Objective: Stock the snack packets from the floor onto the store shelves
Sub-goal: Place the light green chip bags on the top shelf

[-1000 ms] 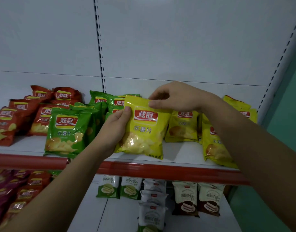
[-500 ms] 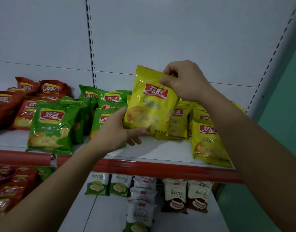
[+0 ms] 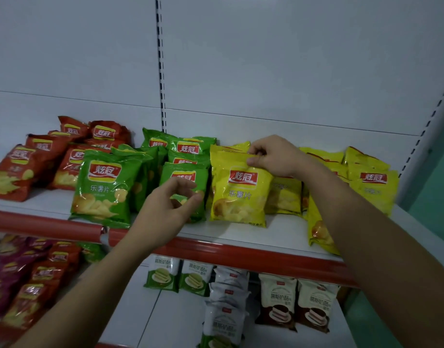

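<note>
Stage: placing, near done, I judge | yellow packet (image 3: pixel 238 194) stands on shelf (image 3: pixel 286 231), touching green packets (image 3: pixel 104 187) | right hand (image 3: pixel 273 156) pinches its top edge | left hand (image 3: pixel 170 204) loose, holds nothing | left: let go; floor stock unseen

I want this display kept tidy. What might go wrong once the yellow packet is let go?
The yellow chip packet stands upright, pinched only at its top by the right hand; released, it may tip forward over the red shelf edge. The left hand hovers by a green chip packet and might knock it over.
</note>
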A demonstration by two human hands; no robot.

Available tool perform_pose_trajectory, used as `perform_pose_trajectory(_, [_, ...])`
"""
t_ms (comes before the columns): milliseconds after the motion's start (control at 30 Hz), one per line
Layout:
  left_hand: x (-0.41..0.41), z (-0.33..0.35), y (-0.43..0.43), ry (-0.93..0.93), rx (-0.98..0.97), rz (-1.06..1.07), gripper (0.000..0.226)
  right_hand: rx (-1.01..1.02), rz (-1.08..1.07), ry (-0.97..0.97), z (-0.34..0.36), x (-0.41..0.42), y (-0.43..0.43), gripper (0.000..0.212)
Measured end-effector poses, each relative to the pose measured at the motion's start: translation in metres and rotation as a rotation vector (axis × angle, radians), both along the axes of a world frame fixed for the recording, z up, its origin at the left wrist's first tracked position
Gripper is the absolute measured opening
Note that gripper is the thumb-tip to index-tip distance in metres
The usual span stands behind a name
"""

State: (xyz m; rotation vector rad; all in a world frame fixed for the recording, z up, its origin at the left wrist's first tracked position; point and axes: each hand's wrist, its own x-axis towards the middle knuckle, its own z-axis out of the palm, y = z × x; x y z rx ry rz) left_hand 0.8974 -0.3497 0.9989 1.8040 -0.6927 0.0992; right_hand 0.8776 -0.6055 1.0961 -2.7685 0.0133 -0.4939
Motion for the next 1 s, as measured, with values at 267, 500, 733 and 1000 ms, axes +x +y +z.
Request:
perform_pose_trajectory(267, [-0.008,-0.004,-0.014,-0.190,0.187,0.010,0.008,-0.032,-0.153,-0.148,-0.028,0.017,0.008,0.025])
perform_pose_trajectory(500, [-0.014,-0.003,-0.043,-0.385,0.354,-0.016,0.018,-0.251,-0.241,-0.302,-0.035,0.013,0.019,0.033])
perform_pose_trajectory(733, [-0.011,-0.007,-0.051,-0.361,0.368,0.003,0.019,-0.238,-0.345,-0.298,-0.044,0.003,0.021,0.050])
perform_pose_trajectory(1000, [-0.016,-0.022,-0.031,-0.196,0.044,0.089,0.011,0.111,-0.265,-0.549,-0.070,-0.061,0.037,0.051])
